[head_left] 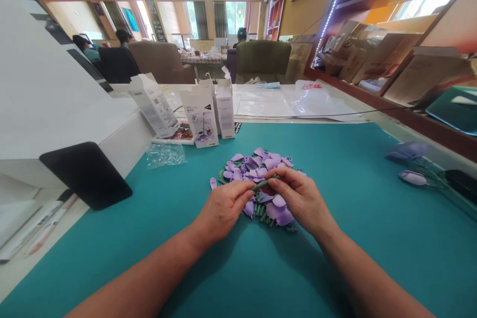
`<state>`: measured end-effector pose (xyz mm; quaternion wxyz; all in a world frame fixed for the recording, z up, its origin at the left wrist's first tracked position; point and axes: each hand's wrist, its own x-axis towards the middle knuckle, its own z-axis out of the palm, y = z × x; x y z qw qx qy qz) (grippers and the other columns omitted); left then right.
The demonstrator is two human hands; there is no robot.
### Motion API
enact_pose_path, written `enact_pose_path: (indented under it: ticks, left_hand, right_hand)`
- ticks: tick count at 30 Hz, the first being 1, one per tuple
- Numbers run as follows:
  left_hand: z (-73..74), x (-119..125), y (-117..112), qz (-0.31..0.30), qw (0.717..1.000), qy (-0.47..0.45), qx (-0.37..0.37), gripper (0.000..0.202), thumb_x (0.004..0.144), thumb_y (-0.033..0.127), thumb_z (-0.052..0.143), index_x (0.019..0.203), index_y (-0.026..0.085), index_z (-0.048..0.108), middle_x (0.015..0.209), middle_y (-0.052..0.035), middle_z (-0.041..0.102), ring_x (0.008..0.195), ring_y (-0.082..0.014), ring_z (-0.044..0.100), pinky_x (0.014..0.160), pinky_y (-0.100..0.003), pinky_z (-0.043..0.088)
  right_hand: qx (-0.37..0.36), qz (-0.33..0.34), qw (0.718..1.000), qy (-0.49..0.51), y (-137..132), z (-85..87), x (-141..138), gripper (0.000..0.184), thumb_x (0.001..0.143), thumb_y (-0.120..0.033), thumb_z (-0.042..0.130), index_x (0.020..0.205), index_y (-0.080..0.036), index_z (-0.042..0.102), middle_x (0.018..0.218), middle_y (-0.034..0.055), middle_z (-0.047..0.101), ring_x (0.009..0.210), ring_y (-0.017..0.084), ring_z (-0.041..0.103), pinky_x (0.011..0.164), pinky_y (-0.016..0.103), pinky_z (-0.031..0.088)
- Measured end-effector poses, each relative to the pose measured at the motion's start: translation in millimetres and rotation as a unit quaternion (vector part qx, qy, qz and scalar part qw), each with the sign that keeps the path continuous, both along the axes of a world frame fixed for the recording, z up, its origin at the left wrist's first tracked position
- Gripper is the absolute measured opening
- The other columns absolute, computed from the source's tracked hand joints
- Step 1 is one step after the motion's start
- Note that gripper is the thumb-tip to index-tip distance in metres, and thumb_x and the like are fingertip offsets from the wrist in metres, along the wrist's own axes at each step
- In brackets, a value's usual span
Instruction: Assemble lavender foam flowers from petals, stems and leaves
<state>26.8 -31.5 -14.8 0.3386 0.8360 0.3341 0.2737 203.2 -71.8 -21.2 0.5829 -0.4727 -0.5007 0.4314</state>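
Between my two hands is a thin green stem piece (261,185), held roughly level. My left hand (225,206) pinches its left end, and my right hand (300,196) grips its right end with thumb and fingers. Just beyond and below the hands lies a pile of loose purple petal pieces (276,160). Short green stem pieces (263,214) lie at the near side of that pile. One small purple piece (213,183) rests apart at the pile's left. Parts of the pile are hidden behind my hands.
A teal mat (149,248) covers the table. White printed boxes (201,119) stand behind a crumpled clear bag (166,154). A black tablet-like panel (85,175) leans at left. Purple flowers on stems (413,178) lie at right. Several people sit in the background.
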Motion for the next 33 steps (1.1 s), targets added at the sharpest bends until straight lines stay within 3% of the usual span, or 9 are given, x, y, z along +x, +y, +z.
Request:
enact_pose_path:
  ticks: [15,22,27,30,33]
  left_hand:
    - [-1.4,-0.8,-1.7,0.016,0.999,0.029,0.041,0.027,0.094,0.025,0.041,0.103,0.018,0.066,0.098,-0.0035,0.070,0.088,-0.0177,0.063,0.077,-0.026,0.044]
    - [5.2,-0.1,-2.2,0.016,0.999,0.036,-0.006,0.026,0.093,0.028,0.043,0.105,0.021,0.065,0.098,-0.0022,0.071,0.087,-0.0183,0.063,0.077,-0.026,0.043]
    - [4.9,-0.1,-2.3,0.004,1.000,0.015,-0.018,0.026,0.092,0.028,0.043,0.100,0.020,0.067,0.091,-0.0028,0.069,0.083,-0.0183,0.061,0.075,-0.026,0.043]
    - [7.0,0.3,-1.3,-0.001,0.997,0.010,-0.076,0.024,0.091,0.028,0.044,0.090,0.019,0.067,0.074,-0.0012,0.064,0.071,-0.0161,0.057,0.066,-0.025,0.041]
    - [8.0,-0.1,3.3,-0.002,0.979,-0.037,-0.201,0.023,0.089,0.028,0.046,0.092,0.016,0.065,0.062,0.0020,0.055,0.055,-0.0116,0.049,0.055,-0.023,0.039]
  right_hand:
    - [-0.013,-0.006,1.000,-0.008,1.8,-2.2,-4.9,0.026,0.073,-0.044,0.069,0.080,-0.019,0.066,0.070,0.0007,0.068,0.067,0.015,0.064,0.066,0.030,0.054]
    - [-0.014,-0.055,0.997,-0.048,0.6,1.8,1.2,0.026,0.069,-0.044,0.072,0.074,-0.019,0.067,0.065,0.0001,0.064,0.062,0.014,0.057,0.057,0.026,0.047]
    - [-0.011,-0.041,0.996,-0.073,-0.1,0.0,-1.3,0.023,0.074,-0.042,0.068,0.074,-0.019,0.068,0.066,0.0010,0.065,0.063,0.015,0.057,0.058,0.027,0.047]
    - [-0.018,-0.022,0.994,-0.102,0.0,0.5,0.8,0.024,0.077,-0.042,0.064,0.076,-0.019,0.067,0.068,0.0018,0.067,0.065,0.015,0.059,0.059,0.027,0.047]
    - [-0.016,-0.001,0.991,-0.133,-0.5,2.6,7.1,0.029,0.086,-0.043,0.054,0.088,-0.018,0.067,0.076,0.0039,0.069,0.068,0.016,0.061,0.063,0.028,0.048]
